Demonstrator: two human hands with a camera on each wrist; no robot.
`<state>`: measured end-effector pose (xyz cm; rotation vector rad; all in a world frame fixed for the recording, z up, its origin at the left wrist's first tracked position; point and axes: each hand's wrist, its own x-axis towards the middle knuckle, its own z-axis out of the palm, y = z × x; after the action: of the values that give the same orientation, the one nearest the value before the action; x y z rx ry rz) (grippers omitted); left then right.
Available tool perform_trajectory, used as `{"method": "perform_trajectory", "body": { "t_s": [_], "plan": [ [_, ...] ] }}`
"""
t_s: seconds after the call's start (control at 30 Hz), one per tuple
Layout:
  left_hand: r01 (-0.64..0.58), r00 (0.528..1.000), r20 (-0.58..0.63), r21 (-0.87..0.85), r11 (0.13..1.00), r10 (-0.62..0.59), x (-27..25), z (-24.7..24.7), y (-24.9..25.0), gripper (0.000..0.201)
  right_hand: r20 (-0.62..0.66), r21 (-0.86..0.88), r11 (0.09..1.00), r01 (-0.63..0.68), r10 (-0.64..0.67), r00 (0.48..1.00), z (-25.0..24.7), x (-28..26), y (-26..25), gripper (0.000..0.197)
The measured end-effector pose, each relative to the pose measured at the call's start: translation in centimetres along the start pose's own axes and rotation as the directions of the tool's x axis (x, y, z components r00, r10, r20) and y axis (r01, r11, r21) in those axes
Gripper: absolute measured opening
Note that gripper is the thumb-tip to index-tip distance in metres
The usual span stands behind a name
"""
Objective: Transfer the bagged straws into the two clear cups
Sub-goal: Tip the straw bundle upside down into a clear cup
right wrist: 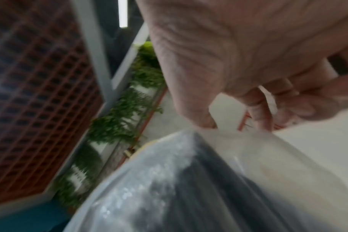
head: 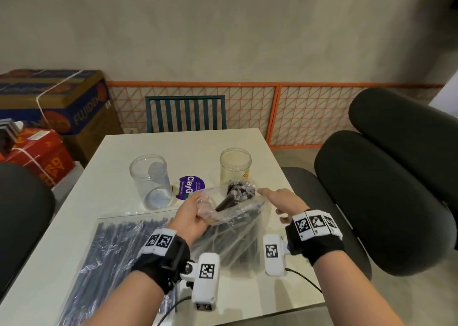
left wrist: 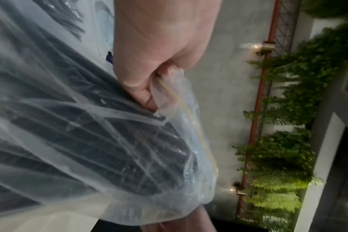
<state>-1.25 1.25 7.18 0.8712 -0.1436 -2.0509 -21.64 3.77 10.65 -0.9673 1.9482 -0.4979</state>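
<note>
Left hand (head: 192, 216) pinches near-left lip of bag (head: 230, 229); right hand (head: 280, 204) holds right lip, fingers mostly extended, grip partly hidden. Bag at table centre, lifted, mouth facing far. Straws (head: 235, 196) inside, long axis near-to-far, tips poking out toward right cup (head: 235, 167). Left cup (head: 151, 182) well apart. Advice: spread mouth wide, keep bundle parallel, aim tips at rim.

Head view evenly lit, soft shadows, wide-angle bending at edges, both wrist views motion-blurred, wall lamps (left wrist: 265, 47) flaring, glare on plastic bag (left wrist: 89, 141)
</note>
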Motion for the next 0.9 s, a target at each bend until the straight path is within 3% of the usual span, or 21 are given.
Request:
{"method": "perform_trajectory", "body": {
  "t_s": [0.07, 0.13, 0.2, 0.27, 0.3, 0.37, 0.4, 0.43, 0.5, 0.53, 0.57, 0.6, 0.63, 0.67, 0.7, 0.73, 0.8, 0.9],
  "plan": [
    [-0.015, 1.0, 0.017, -0.081, 0.997, 0.017, -0.2, -0.2, -0.4, 0.055, -0.019, -0.114, 0.991, 0.074, -0.077, 0.997, -0.7, -0.4, 0.2, 0.05],
    [-0.021, 0.998, 0.061, -0.163, 0.986, 0.032, -0.1, -0.5, -1.1, 0.058, 0.025, -0.056, 0.997, 0.044, -0.042, 0.999, -1.0, -1.0, 0.2, 0.043],
    [-0.082, 0.995, 0.046, -0.205, 0.975, 0.093, -0.3, -0.7, -2.0, 0.052, 0.073, 0.125, 0.991, 0.039, -0.048, 0.996, -0.5, -1.4, 0.5, 0.023],
    [-0.164, 0.985, 0.018, -0.196, 0.967, 0.17, -1.0, -1.1, -2.6, 0.043, 0.065, 0.393, 0.919, 0.04, -0.072, 0.995, 0.2, -1.0, 1.0, 0.019],
    [-0.18, 0.981, 0.036, -0.204, 0.962, 0.191, -1.6, -1.1, -2.6, 0.038, 0.084, 0.566, 0.825, 0.011, -0.071, 0.994, 0.6, -0.9, 1.3, 0.02],
    [-0.201, 0.98, 0.016, 0.113, 0.973, 0.2, -2.7, -1.4, -1.9, 0.018, 0.215, 0.842, 0.524, -0.131, -0.104, 0.971, 1.5, -0.4, 2.3, 0.01],
    [-0.197, 0.972, -0.064, 0.291, 0.936, 0.225, -2.7, -1.6, -1.7, 0.011, 0.263, 0.906, 0.377, -0.192, -0.147, 0.953, 2.2, -0.1, 3.0, 0.017],
    [-0.21, 0.956, -0.134, 0.313, 0.926, 0.262, -2.7, -1.7, -1.3, 0.023, 0.285, 0.933, 0.28, -0.227, -0.186, 0.94, 3.0, 0.4, 3.6, 0.034],
    [-0.078, 0.971, -0.182, 0.367, 0.927, 0.154, -3.4, -1.7, -1.3, 0.043, 0.283, 0.95, 0.204, -0.237, -0.238, 0.929, 4.2, 0.4, 3.7, 0.06],
    [-0.038, 0.968, -0.22, 0.353, 0.935, 0.122, -2.8, -2.8, -1.6, 0.045, 0.282, 0.952, 0.194, -0.238, -0.247, 0.927, 4.7, 0.0, 3.4, 0.053],
    [0.001, 0.973, -0.217, 0.333, 0.943, 0.076, -2.3, -3.3, -2.1, 0.045, 0.267, 0.955, 0.197, -0.224, -0.23, 0.936, 5.1, -0.3, 3.1, 0.033],
    [-0.016, 0.972, -0.214, 0.342, 0.94, 0.095, -1.9, -3.9, -2.2, 0.037, 0.229, 0.941, 0.296, -0.164, -0.2, 0.953, 5.3, -0.6, 2.8, 0.025],
    [0.006, 0.987, -0.159, 0.241, 0.97, 0.033, -1.8, -3.7, -2.1, 0.027, 0.182, 0.888, 0.455, -0.068, -0.213, 0.96, 5.5, -0.3, 2.9, 0.025],
    [0.073, 0.988, -0.139, 0.081, 0.994, -0.061, -1.4, -3.5, -2.1, 0.039, 0.141, 0.748, 0.662, 0.051, -0.233, 0.962, 5.4, -0.7, 2.8, 0.022],
    [0.124, 0.988, -0.092, 0.03, 0.992, -0.121, -1.0, -3.4, -1.9, 0.047, 0.086, 0.554, 0.814, 0.173, -0.263, 0.961, 5.3, -0.7, 2.8, 0.016],
    [0.109, 0.992, -0.066, 0.061, 0.992, -0.105, -1.0, -3.1, -1.6, 0.046, 0.014, 0.381, 0.89, 0.25, -0.276, 0.961, 5.1, -0.8, 2.9, 0.012],
    [0.075, 0.997, -0.051, 0.191, 0.979, -0.066, -1.4, -2.7, -1.1, 0.033, -0.101, 0.185, 0.93, 0.316, -0.302, 0.948, 4.6, -0.5, 3.0, 0.016],
    [0.001, 0.99, -0.124, 0.493, 0.87, 0.069, -1.5, -2.3, -0.5, 0.044, -0.198, 0.198, 0.92, 0.338, -0.3, 0.933, 3.8, -0.6, 2.6, 0.027]
  ]
}}
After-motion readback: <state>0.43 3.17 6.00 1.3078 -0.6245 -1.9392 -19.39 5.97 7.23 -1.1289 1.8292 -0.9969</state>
